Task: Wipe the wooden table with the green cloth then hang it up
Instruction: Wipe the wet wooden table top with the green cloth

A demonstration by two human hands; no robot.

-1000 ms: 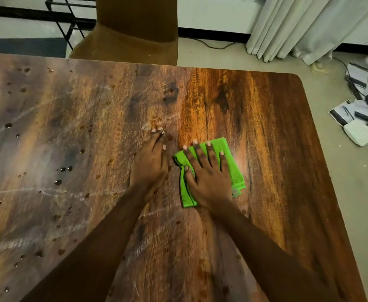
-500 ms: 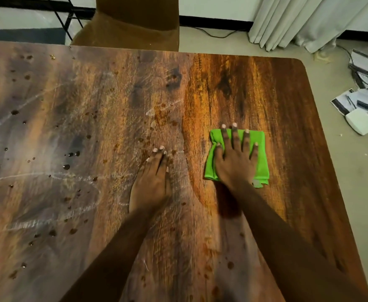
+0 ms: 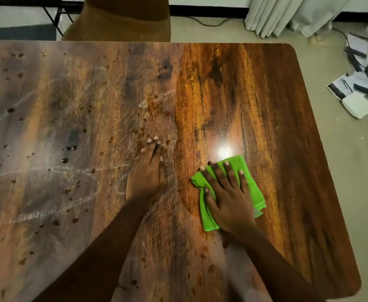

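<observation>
A folded green cloth (image 3: 251,182) lies flat on the wooden table (image 3: 276,110), right of centre. My right hand (image 3: 228,192) presses down on it with fingers spread, covering most of its middle. My left hand (image 3: 147,173) rests palm-down on the bare wood about a hand's width to the left of the cloth, fingers together, holding nothing. Brown droplets and pale streaks cover the table's left half; the right half looks darker and shinier, with a glare spot just beyond the cloth.
A brown chair (image 3: 122,18) stands at the table's far edge. On the floor to the right lie papers, pens and a white box (image 3: 357,105). Grey curtains (image 3: 292,14) hang at the back right. A black metal frame (image 3: 56,16) stands at the back left.
My right hand has slid the cloth toward me and turned it slightly, after pushing it away and to the right a moment earlier. My left hand stays planted on the wood.
</observation>
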